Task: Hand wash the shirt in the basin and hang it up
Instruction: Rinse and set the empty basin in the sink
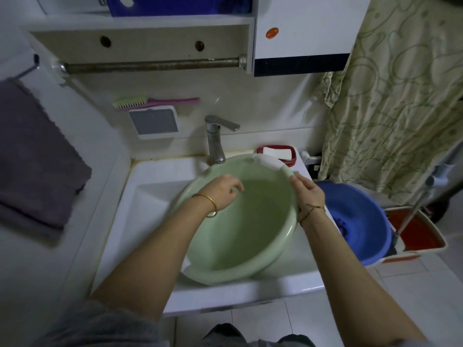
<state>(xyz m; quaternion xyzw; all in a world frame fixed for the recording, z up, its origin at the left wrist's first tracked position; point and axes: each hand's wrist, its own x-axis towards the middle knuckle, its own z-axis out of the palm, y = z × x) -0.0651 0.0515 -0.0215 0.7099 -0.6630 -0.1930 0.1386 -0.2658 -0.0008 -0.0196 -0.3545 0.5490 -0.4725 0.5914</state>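
Note:
A pale green basin (pixel 240 269) sits tilted in the white sink (pixel 155 194), under the metal tap (pixel 215 139). Nothing lies inside the basin. My right hand (pixel 308 194) grips the basin's right rim, next to its white handle patch. My left hand (pixel 223 194) is inside the basin near the far left wall, fingers curled and touching the inner surface. No shirt is visible in the green basin. A blue basin (pixel 363 216) on the floor to the right holds something dark blue, partly hidden.
A red soap dish (pixel 292 152) with a white soap bar stands behind the basin. A rusty rail (pixel 150 66) runs under the wall cabinet. A grey towel (pixel 37 156) hangs at left. A patterned curtain (pixel 400 108) and a red tub (pixel 421 231) stand at right.

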